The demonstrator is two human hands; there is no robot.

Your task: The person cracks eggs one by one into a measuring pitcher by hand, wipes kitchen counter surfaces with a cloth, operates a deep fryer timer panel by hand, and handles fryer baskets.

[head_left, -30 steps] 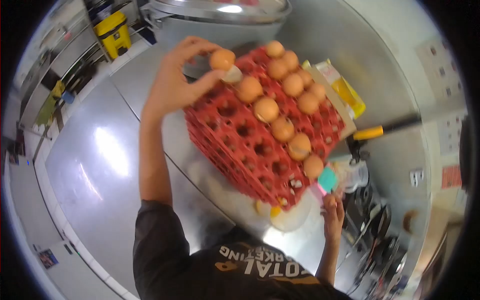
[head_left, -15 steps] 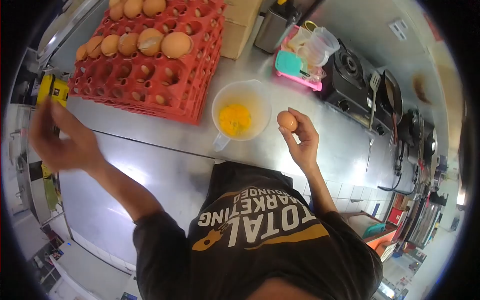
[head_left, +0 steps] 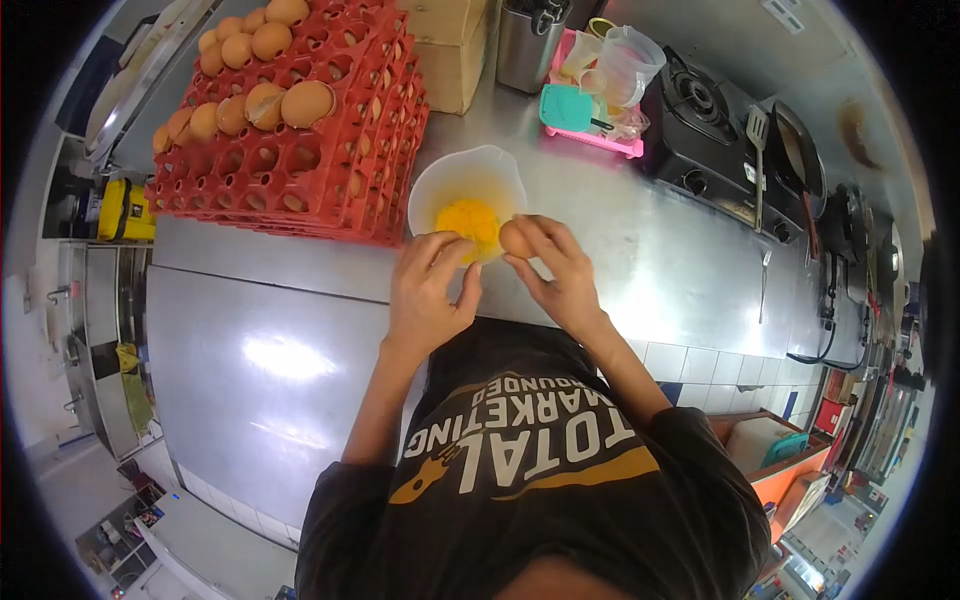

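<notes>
Clamped between the thumb and the fingers of the right hand (head_left: 562, 275) is one brown egg (head_left: 515, 240), at the near right rim of a translucent jug (head_left: 466, 175). Just beside this grip, to its left, the left hand (head_left: 430, 292) is at the near side of the jug, with its fingers bent and its thumb pointing up; whether it pinches something, I cannot tell. The two hands are near each other but apart. Inside the jug, just left of the held egg, lies orange-yellow raw egg (head_left: 466, 222).

Farther left and beyond the grip stands a stack of red egg trays (head_left: 350, 150), with brown eggs (head_left: 307, 105) in two groups on its top; at least one of them looks cracked. Behind the trays is a cardboard box (head_left: 445, 50). Beyond the grip and to its right, a pink basket (head_left: 600, 145) holds plastic containers (head_left: 630, 65) and a teal item (head_left: 566, 108). More to the right is a black stove (head_left: 715, 150), with a spatula (head_left: 758, 165) lying on it. Under the grip is the metal counter (head_left: 670, 265).
</notes>
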